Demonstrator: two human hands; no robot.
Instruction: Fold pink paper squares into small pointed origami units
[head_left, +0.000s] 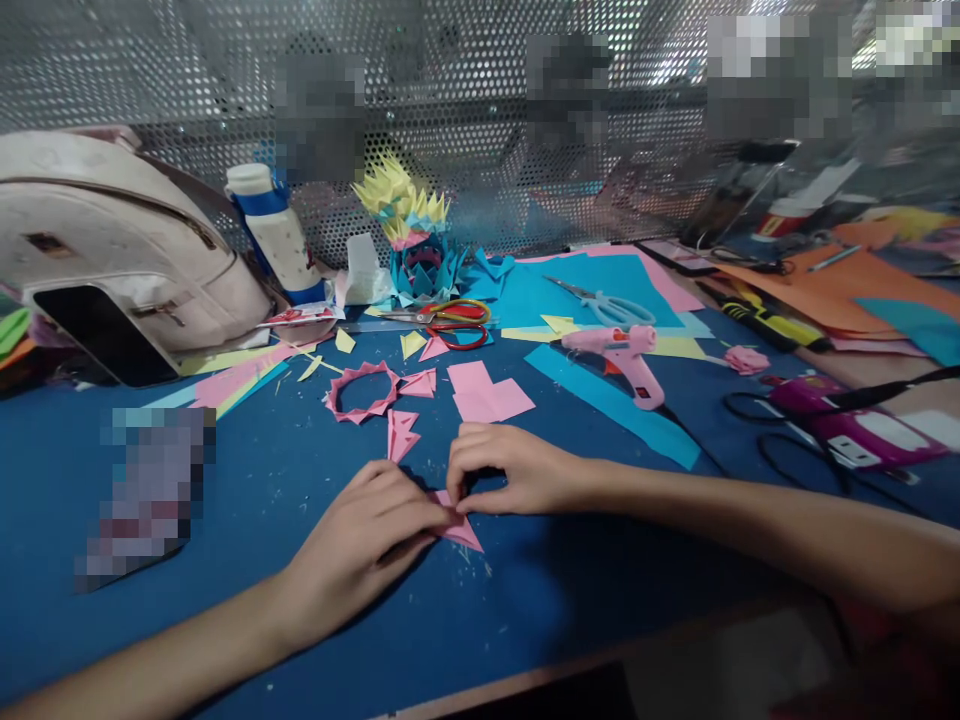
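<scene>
A small folded piece of pink paper (461,534) lies on the blue table, its pointed corner toward me. My left hand (375,520) presses its left side down, fingers together and partly covering it. Thumb and fingertips of my right hand (517,470) pinch the paper's upper edge. Just beyond my hands are folded pink triangle pieces (402,436) joined together, and a spiky pink paper ring (363,392). Flat pink paper squares (487,393) lie farther back, past my right hand.
A pink glue gun (622,355) rests on blue paper at right, its cord trailing. Scissors (457,322) and a yellow-blue paper model (416,240) stand behind. A backpack (127,250), phone (105,335) and bottle (274,230) occupy the left; a purple device (855,420) lies right.
</scene>
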